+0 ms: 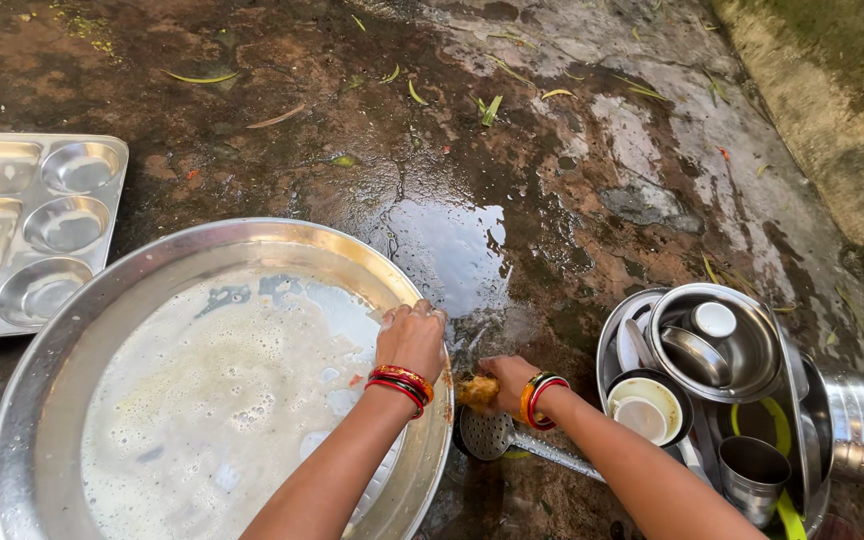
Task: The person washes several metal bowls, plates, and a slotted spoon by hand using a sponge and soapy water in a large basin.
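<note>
My left hand has its grip clamped on the rim of the big soapy steel basin. My right hand grips an orange scrubber just above a slotted spoon on the wet ground.

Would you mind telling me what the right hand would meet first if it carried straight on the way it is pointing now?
The right hand points left toward the big steel tray. It would likely meet that tray's near rim first, just beside the left hand, though depth is hard to judge.

Compartment tray left of basin; ladle between basin, dish pile.
</note>
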